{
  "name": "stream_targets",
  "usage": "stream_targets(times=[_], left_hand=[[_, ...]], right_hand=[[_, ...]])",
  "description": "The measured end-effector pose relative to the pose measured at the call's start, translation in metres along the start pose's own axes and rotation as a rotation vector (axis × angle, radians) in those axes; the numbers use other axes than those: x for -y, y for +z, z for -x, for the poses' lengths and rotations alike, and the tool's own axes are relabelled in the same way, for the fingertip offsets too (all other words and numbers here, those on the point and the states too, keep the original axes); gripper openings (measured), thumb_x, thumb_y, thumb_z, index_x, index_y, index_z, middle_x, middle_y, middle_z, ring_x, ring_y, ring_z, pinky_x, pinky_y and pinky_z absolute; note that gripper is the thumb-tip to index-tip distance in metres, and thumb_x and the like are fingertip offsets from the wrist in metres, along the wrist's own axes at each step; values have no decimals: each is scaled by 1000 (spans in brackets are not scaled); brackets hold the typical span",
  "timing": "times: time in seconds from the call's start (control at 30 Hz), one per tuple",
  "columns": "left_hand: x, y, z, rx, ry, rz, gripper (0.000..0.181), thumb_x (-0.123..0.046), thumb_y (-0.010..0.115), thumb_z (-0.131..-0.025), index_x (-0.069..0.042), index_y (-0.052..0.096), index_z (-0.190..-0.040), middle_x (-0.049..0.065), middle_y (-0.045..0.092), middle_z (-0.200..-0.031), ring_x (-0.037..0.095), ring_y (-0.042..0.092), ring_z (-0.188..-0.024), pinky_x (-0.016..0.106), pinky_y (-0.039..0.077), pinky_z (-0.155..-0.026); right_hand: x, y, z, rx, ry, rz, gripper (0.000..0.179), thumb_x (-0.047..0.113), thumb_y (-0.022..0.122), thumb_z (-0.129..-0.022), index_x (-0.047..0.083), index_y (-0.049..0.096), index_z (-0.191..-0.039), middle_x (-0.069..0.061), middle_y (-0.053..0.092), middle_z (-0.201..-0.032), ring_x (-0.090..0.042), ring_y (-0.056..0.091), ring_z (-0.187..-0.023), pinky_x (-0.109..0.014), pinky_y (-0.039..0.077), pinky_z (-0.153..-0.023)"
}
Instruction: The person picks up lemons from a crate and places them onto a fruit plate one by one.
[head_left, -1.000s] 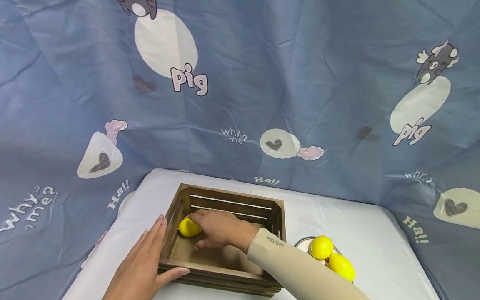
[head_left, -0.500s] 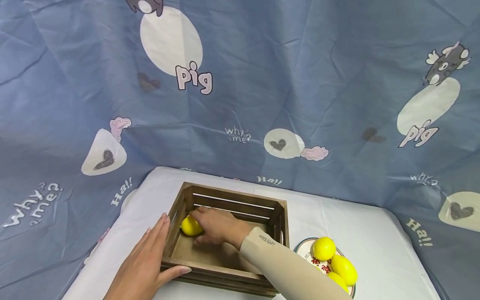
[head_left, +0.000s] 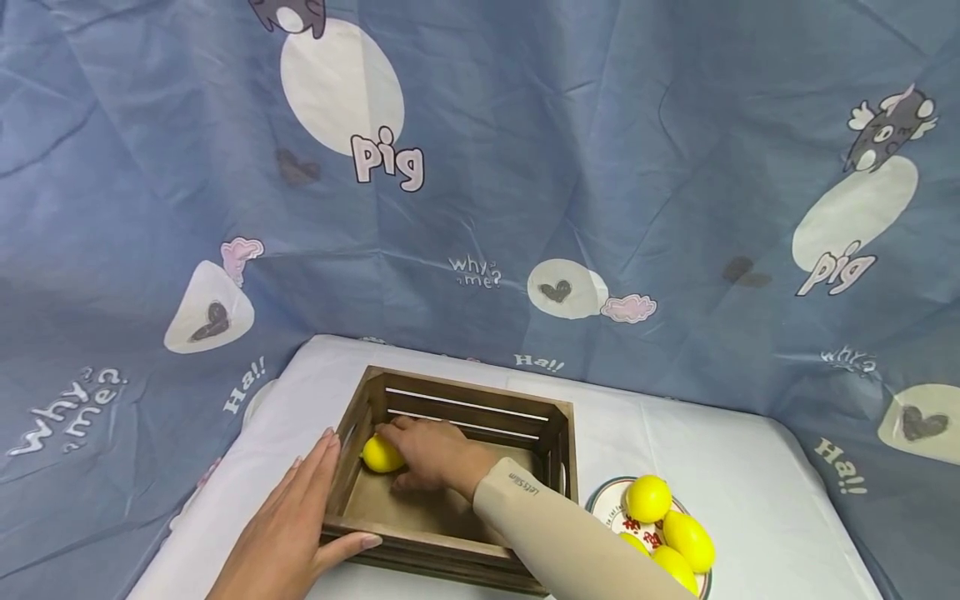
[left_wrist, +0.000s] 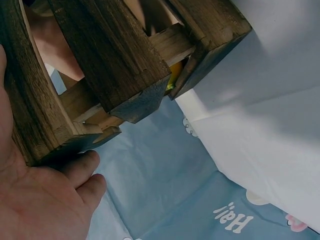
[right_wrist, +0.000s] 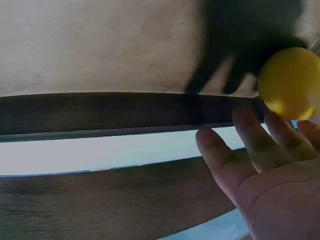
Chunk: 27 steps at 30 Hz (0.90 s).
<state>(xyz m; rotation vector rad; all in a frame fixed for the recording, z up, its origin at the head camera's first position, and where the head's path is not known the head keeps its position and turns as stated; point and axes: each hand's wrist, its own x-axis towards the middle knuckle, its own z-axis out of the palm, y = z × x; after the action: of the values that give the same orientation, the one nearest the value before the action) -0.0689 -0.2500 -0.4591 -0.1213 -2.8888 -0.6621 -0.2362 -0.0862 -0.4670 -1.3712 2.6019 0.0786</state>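
Note:
A brown slatted wooden crate [head_left: 431,546] stands on the table, with a yellow lemon [head_left: 381,455] inside at its left end. My right hand [head_left: 435,454] reaches into the crate and grips the lemon's right part, fingers over the far side and thumb at the near side. In the right wrist view the lemon [right_wrist: 289,82] sits at the fingertips, and the thumb is hidden. My left hand [head_left: 288,517] holds the crate's front left corner, thumb along the front rim and long fingers against the left side. The left wrist view shows this hand [left_wrist: 45,200] close against the slats.
Right of the crate, partly under the right forearm, a patterned plate [head_left: 603,497] bears several lemons [head_left: 688,542]. A white cloth [head_left: 757,500] covers the table. Blue printed fabric [head_left: 480,208] hangs behind and at the sides.
My right thumb has come closer to the lemon, which stays in place in the crate. The right forearm has shifted left, uncovering more of the plate. The left hand keeps its hold.

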Motion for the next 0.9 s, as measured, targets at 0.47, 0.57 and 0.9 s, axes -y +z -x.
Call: stream_targets(times=[0.47, 0.57, 0.9], left_hand=[[2, 2, 1, -27, 34, -4, 122, -72, 75, -82, 2, 23, -164, 23, 28, -168, 41, 36, -149, 25, 3, -130], [3, 4, 1, -62, 61, -17, 121, -69, 78, -81, 2, 25, -164, 23, 31, -166, 41, 39, -147, 20, 0, -128], [4, 8, 1, -123, 102, -41, 123, -66, 82, -77, 3, 28, -162, 24, 36, -163, 42, 43, -144, 11, -6, -123]], right_hand=[[2, 7, -3, 34, 15, 13, 83, 47, 82, -90, 36, 39, -161, 9, 50, -152, -13, 63, -118, -30, 61, -85], [3, 6, -3, 33, 11, 7, 78, 46, 82, -91, 36, 43, -158, 9, 51, -151, -13, 62, -119, -31, 60, -88], [3, 8, -1, 27, -37, 47, 44, 42, 87, -86, 31, 66, -123, 10, 61, -105, -8, 61, -83, -24, 55, -66]])
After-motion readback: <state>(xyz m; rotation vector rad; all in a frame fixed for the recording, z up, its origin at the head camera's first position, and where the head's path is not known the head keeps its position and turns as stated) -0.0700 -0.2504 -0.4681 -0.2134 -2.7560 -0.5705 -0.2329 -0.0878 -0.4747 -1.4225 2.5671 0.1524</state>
